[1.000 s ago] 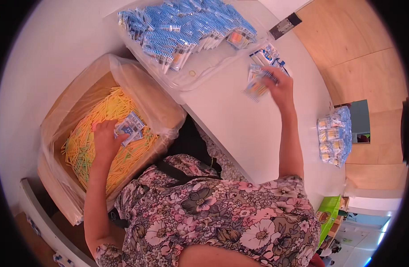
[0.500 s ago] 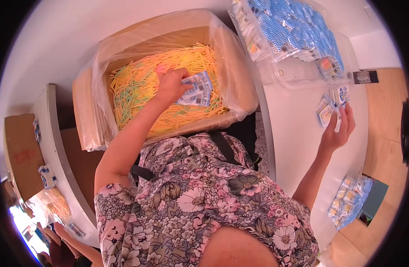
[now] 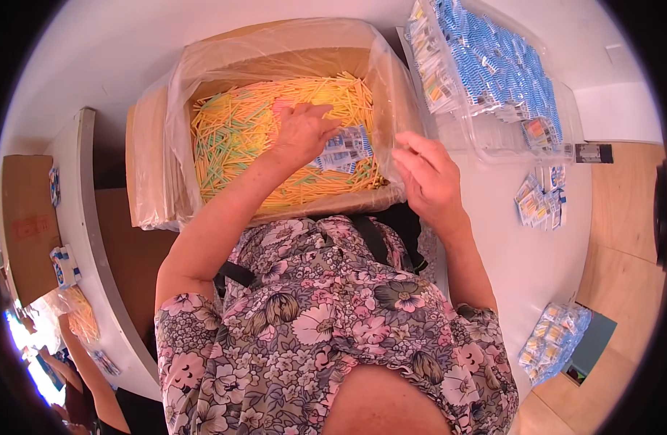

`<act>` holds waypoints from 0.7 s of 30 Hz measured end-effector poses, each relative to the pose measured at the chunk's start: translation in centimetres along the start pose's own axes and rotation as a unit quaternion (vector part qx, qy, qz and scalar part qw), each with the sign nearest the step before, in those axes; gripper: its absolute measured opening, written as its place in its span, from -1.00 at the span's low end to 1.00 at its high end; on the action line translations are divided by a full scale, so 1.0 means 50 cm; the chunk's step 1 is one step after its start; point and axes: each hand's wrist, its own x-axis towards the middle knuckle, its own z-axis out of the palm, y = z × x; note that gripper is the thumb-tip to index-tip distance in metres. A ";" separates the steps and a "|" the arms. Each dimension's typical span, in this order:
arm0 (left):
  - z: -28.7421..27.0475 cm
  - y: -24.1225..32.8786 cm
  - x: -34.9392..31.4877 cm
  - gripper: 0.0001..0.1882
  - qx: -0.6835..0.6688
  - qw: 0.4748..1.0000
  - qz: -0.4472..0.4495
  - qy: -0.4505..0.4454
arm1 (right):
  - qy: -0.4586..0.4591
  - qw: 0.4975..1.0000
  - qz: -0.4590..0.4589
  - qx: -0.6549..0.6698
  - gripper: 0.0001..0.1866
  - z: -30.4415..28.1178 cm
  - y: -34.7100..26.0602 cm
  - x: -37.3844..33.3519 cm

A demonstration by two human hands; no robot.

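My left hand (image 3: 303,135) is over an open cardboard box (image 3: 148,159) full of thin yellow, orange and green sticks (image 3: 235,138). Its fingers are bent at the edge of several small clear-and-blue packets (image 3: 348,147), which lie on the sticks; it seems to pinch the topmost one, though the fingertips are partly hidden. At the box's right edge, beside the plastic liner (image 3: 386,94), my right hand (image 3: 429,177) is raised with its fingers partly bent and apart, and no object shows in it.
On the white table (image 3: 486,232) at right lie a small pile of packets (image 3: 540,201) and a clear bin (image 3: 486,141) of blue-striped packets. A bagged bundle (image 3: 556,341) rests nearer me. Left are another table, a brown carton (image 3: 30,225) and a co-worker's arm (image 3: 94,373).
My right hand has left the small packet pile on the table and come left to the box's edge. My left hand stays at the packets in the box. The view has shifted slightly.
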 end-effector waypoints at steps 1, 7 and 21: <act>-0.001 0.000 0.000 -0.87 0.024 0.996 0.033 0.084 | 0.016 1.000 0.010 -0.004 -0.71 0.005 0.003 0.008; 0.003 -0.001 -0.001 -0.93 -0.307 0.936 -0.173 0.016 | 0.015 0.995 0.099 0.017 -0.66 0.057 0.006 0.042; -0.024 0.002 -0.007 -0.91 -0.037 0.995 0.030 0.087 | -0.035 0.991 0.123 -0.037 -0.65 0.080 0.021 0.053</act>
